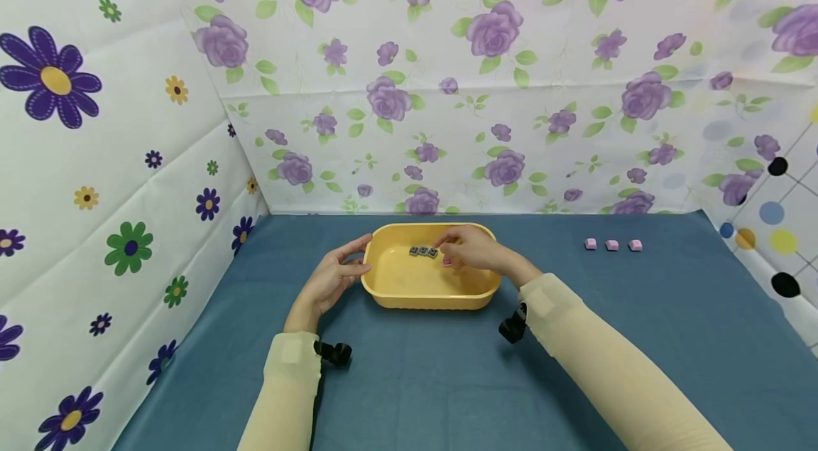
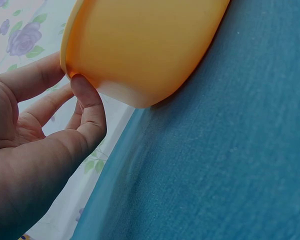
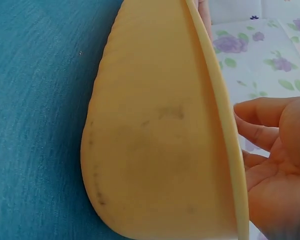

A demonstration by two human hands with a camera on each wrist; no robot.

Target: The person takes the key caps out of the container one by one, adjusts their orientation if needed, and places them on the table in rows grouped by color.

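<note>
My left hand [image 1: 329, 277] holds the left end of a yellow plastic basin [image 1: 415, 302], fingers and thumb spread around its rim. In the left wrist view the thumb [image 2: 87, 95] bends against the outer wall. Over the right side of the basin, my right hand [image 1: 476, 248] reaches in with fingers pointing down and left. Its fingertips are right beside a short row of small grey square pieces [image 1: 423, 251]. A small pink block [image 1: 446, 262] shows just under that hand. The right wrist view hides the fingertips behind the rim, so I cannot tell whether they pinch anything.
Three small pink blocks [image 1: 611, 245] stand in a row on the blue cloth [image 1: 415, 380], right of the basin. Flower-patterned sheets [image 1: 447, 117] rise behind the table and on both sides. Each wrist carries a small black camera [image 1: 513, 324].
</note>
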